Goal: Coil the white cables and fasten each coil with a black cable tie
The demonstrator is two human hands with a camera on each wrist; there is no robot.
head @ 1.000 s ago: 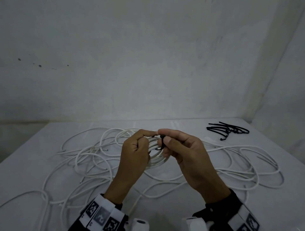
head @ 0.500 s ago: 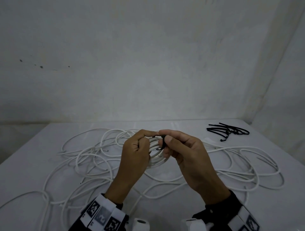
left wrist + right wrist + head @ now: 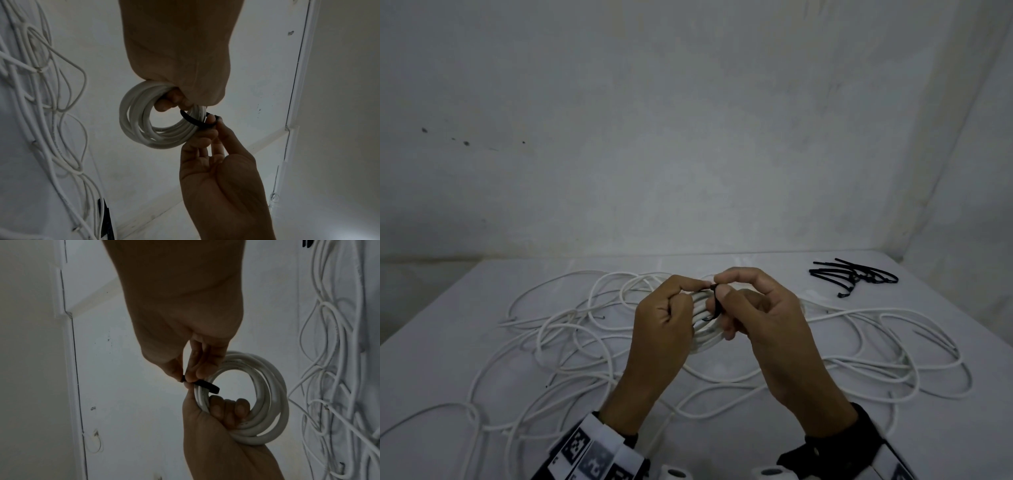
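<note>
- Left hand (image 3: 662, 322) curled round white cable coil (image 3: 144, 116), gripping it, fingers through the loop, held above worktop (image 3: 431, 370).
- Right hand (image 3: 763, 318) pinching black cable tie (image 3: 195, 121) between thumb and fingertips (image 3: 202, 371); other fingers loosely bent.
- Tie wrapped across coil strands right beside left thumb; whether locked, cannot tell.
- Both hands meeting at centre, just touching at the tie.
- Loose white cables (image 3: 571, 329) sprawled over worktop beneath and to both sides of hands, tangled, uncoiled.
- Spare black cable ties (image 3: 854, 275) bunched at far right of worktop, well apart from hands.
- Marker-printed wrist bands (image 3: 592, 455) at lower edge of head view.
</note>
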